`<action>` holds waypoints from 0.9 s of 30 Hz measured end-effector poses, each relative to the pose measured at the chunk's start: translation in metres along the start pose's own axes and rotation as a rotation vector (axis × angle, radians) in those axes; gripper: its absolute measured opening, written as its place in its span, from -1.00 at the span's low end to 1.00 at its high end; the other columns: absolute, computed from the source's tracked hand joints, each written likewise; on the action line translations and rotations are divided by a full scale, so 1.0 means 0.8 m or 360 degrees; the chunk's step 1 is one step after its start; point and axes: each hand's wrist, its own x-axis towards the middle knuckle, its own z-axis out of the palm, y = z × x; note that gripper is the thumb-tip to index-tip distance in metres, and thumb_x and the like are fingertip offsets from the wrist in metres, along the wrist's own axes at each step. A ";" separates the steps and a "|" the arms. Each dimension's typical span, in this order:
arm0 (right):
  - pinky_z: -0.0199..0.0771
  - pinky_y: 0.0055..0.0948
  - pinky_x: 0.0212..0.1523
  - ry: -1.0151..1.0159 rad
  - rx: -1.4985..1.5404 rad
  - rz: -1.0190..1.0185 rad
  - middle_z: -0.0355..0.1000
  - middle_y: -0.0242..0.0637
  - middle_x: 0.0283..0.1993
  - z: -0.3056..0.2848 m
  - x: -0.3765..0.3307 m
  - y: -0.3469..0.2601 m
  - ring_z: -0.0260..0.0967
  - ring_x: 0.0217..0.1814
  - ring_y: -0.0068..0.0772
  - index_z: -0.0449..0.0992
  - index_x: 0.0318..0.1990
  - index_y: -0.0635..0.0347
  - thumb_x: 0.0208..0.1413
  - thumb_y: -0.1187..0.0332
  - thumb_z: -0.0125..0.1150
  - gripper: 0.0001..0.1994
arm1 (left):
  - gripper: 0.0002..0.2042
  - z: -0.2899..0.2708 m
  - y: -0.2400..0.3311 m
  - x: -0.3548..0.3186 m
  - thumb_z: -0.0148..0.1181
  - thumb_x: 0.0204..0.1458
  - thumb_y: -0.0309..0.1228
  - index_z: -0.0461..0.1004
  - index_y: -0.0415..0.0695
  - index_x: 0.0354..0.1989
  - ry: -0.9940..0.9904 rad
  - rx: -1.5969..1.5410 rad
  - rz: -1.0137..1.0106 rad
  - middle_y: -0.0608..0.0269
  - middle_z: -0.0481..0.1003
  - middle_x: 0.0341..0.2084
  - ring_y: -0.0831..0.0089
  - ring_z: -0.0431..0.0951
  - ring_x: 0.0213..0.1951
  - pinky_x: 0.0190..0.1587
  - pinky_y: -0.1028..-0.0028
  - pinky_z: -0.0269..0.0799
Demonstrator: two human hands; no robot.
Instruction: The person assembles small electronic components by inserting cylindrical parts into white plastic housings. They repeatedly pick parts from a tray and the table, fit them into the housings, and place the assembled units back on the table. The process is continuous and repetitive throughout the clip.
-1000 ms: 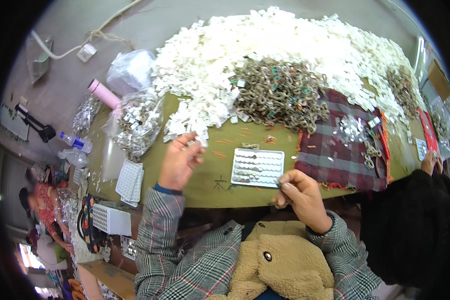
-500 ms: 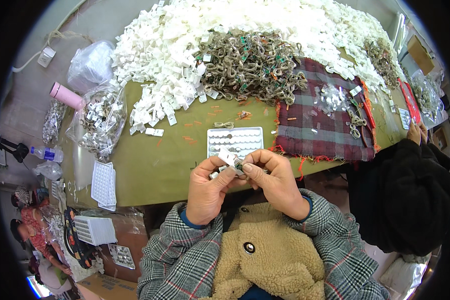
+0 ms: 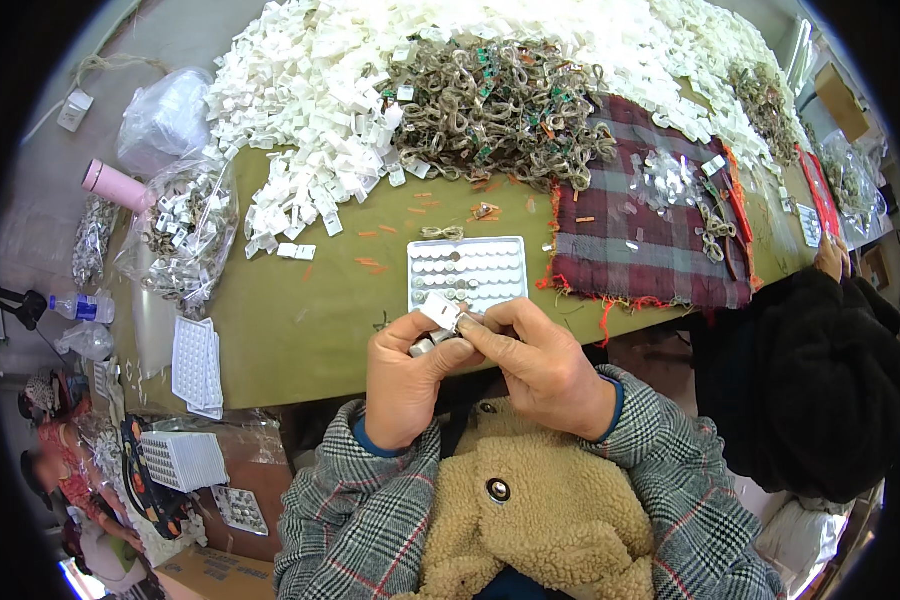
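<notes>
A small white plastic case (image 3: 439, 311) is pinched between the thumb and fingers of my left hand (image 3: 402, 388), with more small pale pieces (image 3: 422, 347) in the same grip. My right hand (image 3: 538, 362) is closed, its thumb and fingertips pressed against the case's right end. Whatever those fingertips hold is too small to make out. Just beyond both hands lies a white tray (image 3: 518, 262) with rows of round hollows, some holding small round silvery pieces. A coiled grey cable (image 3: 442, 233) rests at the tray's far edge.
Behind the tray are a heap of white cases (image 3: 300, 90) and a pile of coiled cables (image 3: 490, 110). Right is plaid cloth (image 3: 610, 245) with red-handled pliers (image 3: 738, 215). Left are a filled plastic bag (image 3: 185, 240) and stacked trays (image 3: 198, 365). A person (image 3: 805, 390) sits at right.
My hands have shifted slightly left, and the right fingers have closed in on the case's end. The whole view has moved a little.
</notes>
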 end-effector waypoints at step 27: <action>0.10 -0.62 -0.58 0.0182 0.0583 0.0600 0.31 -0.33 -0.41 -0.002 -0.009 -0.022 0.16 -0.54 -0.63 0.44 -0.39 0.32 -0.14 0.68 0.19 -0.87 | -0.72 0.003 -0.004 -0.004 0.46 -0.11 -0.56 0.45 -0.23 -0.28 -0.0197 0.1032 0.1175 0.08 0.54 -0.27 0.38 0.58 -0.29 -0.30 0.47 0.53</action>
